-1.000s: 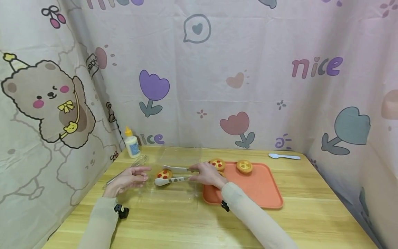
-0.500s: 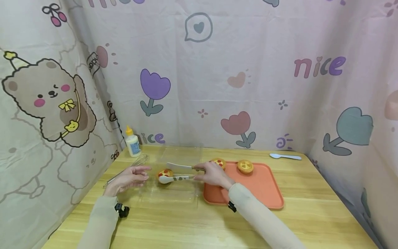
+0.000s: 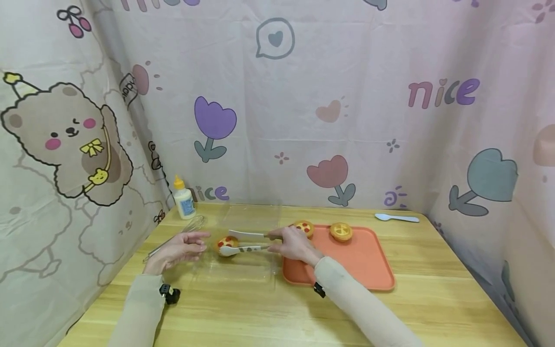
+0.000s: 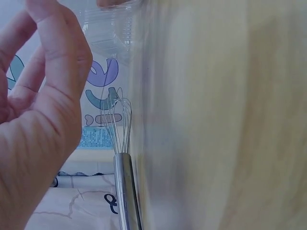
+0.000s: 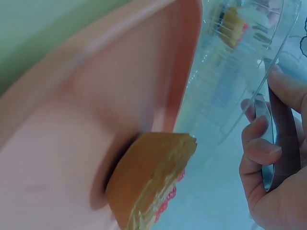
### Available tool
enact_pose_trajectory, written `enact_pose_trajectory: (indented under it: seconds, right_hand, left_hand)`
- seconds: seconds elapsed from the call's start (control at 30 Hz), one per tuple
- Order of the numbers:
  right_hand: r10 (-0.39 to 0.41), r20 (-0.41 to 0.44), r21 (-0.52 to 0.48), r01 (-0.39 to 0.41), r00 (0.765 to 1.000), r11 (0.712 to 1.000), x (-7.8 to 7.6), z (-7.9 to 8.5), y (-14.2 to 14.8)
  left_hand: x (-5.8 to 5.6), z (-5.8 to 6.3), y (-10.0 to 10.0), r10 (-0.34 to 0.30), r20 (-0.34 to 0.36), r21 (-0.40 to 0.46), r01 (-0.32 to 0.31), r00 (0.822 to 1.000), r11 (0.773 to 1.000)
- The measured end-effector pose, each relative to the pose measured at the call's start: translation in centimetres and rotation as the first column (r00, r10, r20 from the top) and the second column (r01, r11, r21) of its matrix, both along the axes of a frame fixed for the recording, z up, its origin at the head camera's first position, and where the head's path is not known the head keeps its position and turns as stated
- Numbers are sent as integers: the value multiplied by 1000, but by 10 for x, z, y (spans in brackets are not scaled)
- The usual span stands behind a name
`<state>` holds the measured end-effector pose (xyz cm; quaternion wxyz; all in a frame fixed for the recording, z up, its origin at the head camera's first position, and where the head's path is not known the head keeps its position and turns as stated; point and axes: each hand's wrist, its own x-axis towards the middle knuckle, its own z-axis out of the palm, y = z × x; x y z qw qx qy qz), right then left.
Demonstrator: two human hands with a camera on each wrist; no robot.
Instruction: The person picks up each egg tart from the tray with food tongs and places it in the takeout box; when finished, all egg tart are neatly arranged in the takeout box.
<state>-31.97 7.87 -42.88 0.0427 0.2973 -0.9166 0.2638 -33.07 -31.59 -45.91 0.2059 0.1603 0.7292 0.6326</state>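
My right hand (image 3: 296,245) grips a pair of serving tongs (image 3: 247,234) with pale ends; the right wrist view shows its fingers curled round the metal handle. The tongs' arms reach leftward over a clear plastic box (image 3: 243,277). A small round tart with red topping (image 3: 227,241) sits in the box, between and partly under the tong ends. Whether the tongs touch it I cannot tell. Beside the box's left side, my left hand (image 3: 184,248) hovers with loosely bent fingers and holds nothing.
An orange tray (image 3: 355,265) bears a red-topped tart (image 3: 305,227) and a yellow-topped one (image 3: 341,232). A whisk (image 4: 123,167) lies left, near a glue bottle (image 3: 184,200). At the back right is a pale spoon (image 3: 396,218). Cloth hangs behind the table.
The right hand and tongs have shifted slightly right from a second ago. The lower tong end has drawn a little rightward over the tart. My left hand stays in place.
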Motion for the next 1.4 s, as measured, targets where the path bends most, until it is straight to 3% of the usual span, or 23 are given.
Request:
enact_pose_trajectory:
  seconds: [0.27, 0.67, 1.0, 1.4]
  right_hand:
    - [-15, -3, -13, 15, 1000, 1000, 1, -3, -2]
    - [-14, 17, -14, 14, 1000, 1000, 0, -3, -2]
    - [2, 14, -35, -2, 1000, 999, 2, -4, 4]
    - [47, 42, -108, -42, 998, 993, 2, -4, 28]
  left_hand:
    - [-1, 0, 1, -19, 0, 8, 19, 1000, 1000]
    - [-1, -1, 1, 24, 5, -30, -24, 1000, 999]
    - [1, 1, 2, 19, 16, 24, -19, 1000, 1000]
    - [0, 0, 3, 62, 19, -37, -61, 998, 997]
